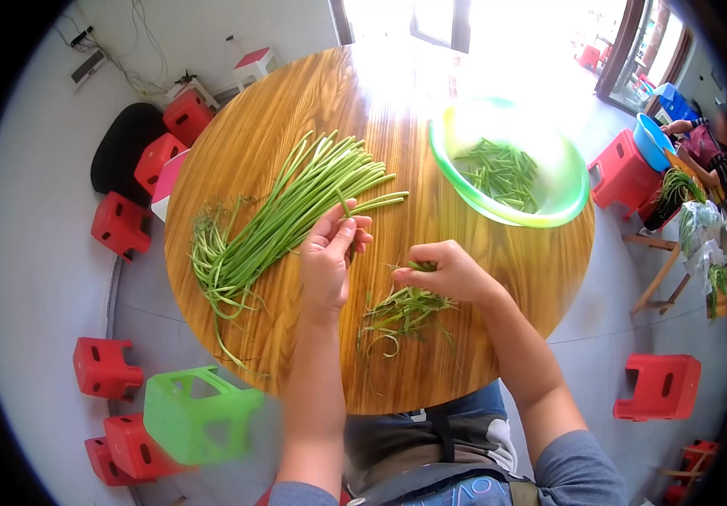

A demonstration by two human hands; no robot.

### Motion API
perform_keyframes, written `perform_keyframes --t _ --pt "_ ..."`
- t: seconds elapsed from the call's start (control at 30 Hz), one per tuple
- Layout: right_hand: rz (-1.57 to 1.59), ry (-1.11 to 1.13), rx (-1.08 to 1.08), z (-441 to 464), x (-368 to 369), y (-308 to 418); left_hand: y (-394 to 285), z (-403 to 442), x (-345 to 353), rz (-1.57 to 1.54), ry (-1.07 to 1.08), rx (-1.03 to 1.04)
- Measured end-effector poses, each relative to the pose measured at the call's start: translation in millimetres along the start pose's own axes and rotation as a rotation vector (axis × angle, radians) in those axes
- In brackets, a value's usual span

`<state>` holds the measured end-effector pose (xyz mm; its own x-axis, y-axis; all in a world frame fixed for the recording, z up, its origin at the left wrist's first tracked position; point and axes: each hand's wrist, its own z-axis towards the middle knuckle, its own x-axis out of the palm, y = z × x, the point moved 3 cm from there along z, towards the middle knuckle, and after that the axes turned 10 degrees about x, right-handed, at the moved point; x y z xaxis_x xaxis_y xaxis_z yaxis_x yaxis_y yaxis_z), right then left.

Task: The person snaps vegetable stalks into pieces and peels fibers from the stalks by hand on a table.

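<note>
A heap of long garlic scapes (pixel 296 211) lies on the left half of the round wooden table (pixel 507 278), with their curly thin ends toward me. My left hand (pixel 328 261) is over the table beside the heap, its thumb and fingers pinching a garlic scape stem (pixel 343 202). To its right, my right hand (pixel 449 270) is closed around short green garlic scape pieces (pixel 421 266), which my fingers partly hide. Below it sits a small pile of withered tips and trimmings (pixel 405 312). Cut pieces (pixel 502 173) fill the bottom of a green-and-white plastic basin (pixel 578 190) at the back right.
Red stools (pixel 118 226) and a green stool (pixel 199 413) stand on the floor at left; another red stool (pixel 663 384) is at right. A person (pixel 705 139) sits at far right by a blue basin (pixel 652 143). Bright doors open at the back.
</note>
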<state>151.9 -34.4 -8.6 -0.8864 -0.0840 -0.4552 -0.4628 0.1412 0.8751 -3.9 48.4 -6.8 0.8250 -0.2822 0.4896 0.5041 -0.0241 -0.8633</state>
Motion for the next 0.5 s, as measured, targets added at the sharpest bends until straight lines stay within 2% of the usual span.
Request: perform_keyframes --t 0.1,0.2,0.3,0.37,0.4,0.5 --pt "0.105 -0.117 -0.21 0 0 1 -2 -5 7 0.152 0.092 0.013" --pt "0.272 -0.155 -0.111 4 -2 -1 -4 -9 12 0.374 0.216 0.006" --pt "0.517 -0.298 -0.041 2 -9 2 -3 -17 22 0.609 0.383 0.016" --pt "0.658 -0.247 0.07 2 -11 -3 2 -23 31 0.745 0.513 0.063" --pt "0.687 -0.234 0.091 4 -11 -6 5 -26 34 0.673 0.507 0.049" --pt "0.824 -0.25 0.12 6 -10 -12 11 -24 30 0.732 0.514 0.054"
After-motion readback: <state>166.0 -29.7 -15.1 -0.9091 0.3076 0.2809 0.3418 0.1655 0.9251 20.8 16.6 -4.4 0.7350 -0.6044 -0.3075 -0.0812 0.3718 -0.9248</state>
